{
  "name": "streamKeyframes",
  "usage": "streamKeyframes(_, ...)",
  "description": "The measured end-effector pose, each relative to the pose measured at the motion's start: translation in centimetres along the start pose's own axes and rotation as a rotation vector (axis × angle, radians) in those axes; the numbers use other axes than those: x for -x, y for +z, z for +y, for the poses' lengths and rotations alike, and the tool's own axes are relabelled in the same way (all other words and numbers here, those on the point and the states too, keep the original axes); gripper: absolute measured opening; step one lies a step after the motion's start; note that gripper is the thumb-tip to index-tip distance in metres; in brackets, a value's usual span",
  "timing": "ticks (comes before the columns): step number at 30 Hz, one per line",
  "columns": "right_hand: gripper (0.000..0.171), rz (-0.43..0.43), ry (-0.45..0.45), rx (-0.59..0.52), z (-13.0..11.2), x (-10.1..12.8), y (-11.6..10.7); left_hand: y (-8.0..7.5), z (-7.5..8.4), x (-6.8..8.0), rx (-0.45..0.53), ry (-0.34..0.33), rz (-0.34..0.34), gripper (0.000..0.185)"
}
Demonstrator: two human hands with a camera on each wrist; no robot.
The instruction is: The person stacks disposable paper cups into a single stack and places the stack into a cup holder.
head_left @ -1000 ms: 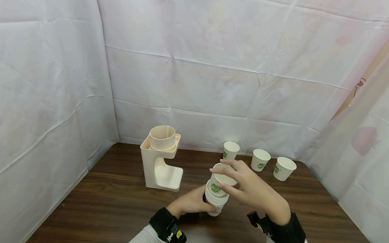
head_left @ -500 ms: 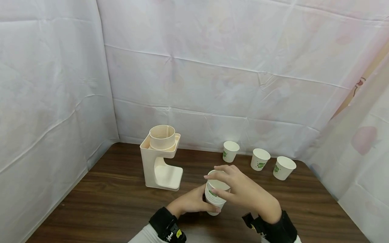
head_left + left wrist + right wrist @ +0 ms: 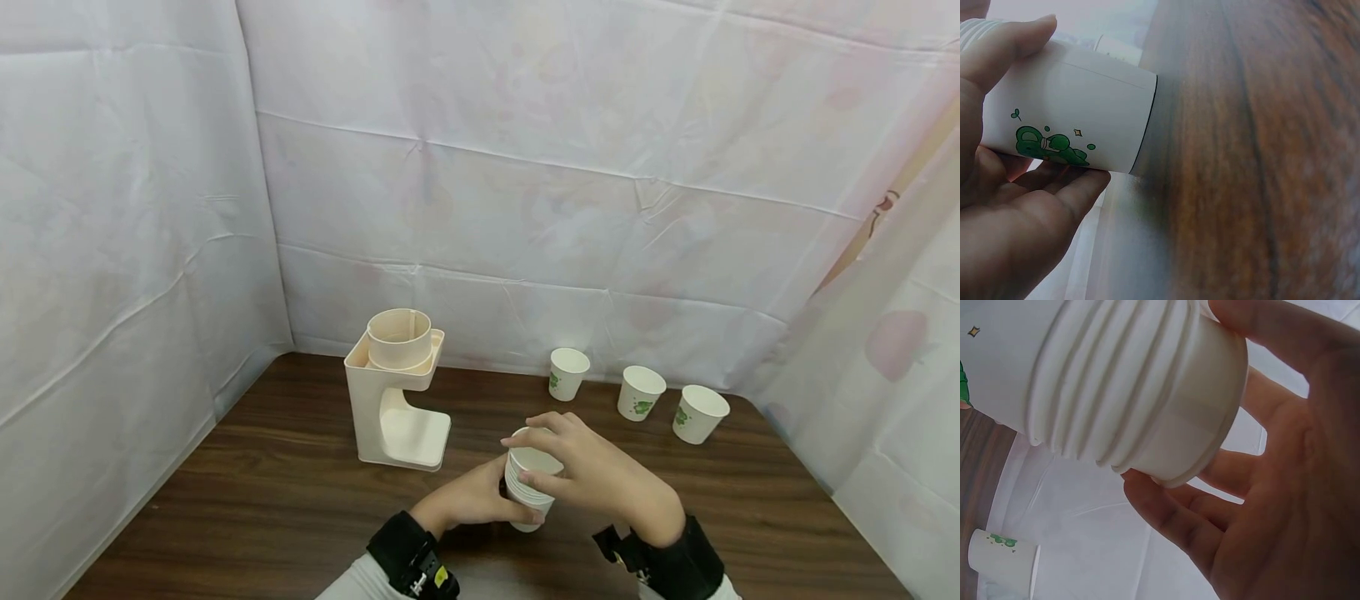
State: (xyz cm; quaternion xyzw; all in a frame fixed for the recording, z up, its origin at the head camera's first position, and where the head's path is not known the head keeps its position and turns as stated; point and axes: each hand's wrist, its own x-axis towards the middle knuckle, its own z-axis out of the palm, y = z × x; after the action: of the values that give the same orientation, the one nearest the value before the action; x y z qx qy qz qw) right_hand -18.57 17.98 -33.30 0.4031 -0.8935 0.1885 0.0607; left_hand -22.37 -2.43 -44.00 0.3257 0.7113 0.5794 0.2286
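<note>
A stack of white paper cups (image 3: pixel 529 493) with a green print stands just above the dark wooden table (image 3: pixel 285 492), front centre. My left hand (image 3: pixel 510 500) grips the stack's lower part from the left. My right hand (image 3: pixel 534 457) holds the top cup (image 3: pixel 534 460) by its rim, fingers curled over it; the cup sits deep in the stack. The left wrist view shows the bottom cup (image 3: pixel 1110 100) held between thumb and fingers of my left hand (image 3: pixel 1066 106). The right wrist view shows the stacked rims (image 3: pixel 1104 381) with my right hand (image 3: pixel 1179 394) curled round the top one.
A cream cup holder stand (image 3: pixel 396 390) with a round well on top stands at the back left. Three single paper cups (image 3: pixel 567 372), (image 3: pixel 641 392), (image 3: pixel 701 412) stand in a row by the back wall on the right. White sheeting encloses the table on three sides.
My right hand has pushed the top cup down from a tilted, raised position into the stack. The left hand kept its grip, and the stack barely moved.
</note>
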Motion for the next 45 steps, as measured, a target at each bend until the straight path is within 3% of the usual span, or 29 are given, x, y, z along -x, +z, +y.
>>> streamKeyframes(13, 0.04, -0.047, 0.029, 0.011, -0.04, -0.1, 0.24, -0.23, 0.25, 0.22, 0.015, -0.029, -0.001, 0.074)
streamKeyframes(28, 0.044, -0.045, 0.041, -0.004, 0.38, -0.13, 0.47, -0.49, 0.01, -0.22, 0.014, 0.002, -0.026, 0.077)
streamKeyframes(45, 0.047, -0.107, 0.087, -0.061, 0.39, 0.3, 0.2, -0.04, 0.19, 0.22, 0.044, -0.007, -0.012, 0.075)
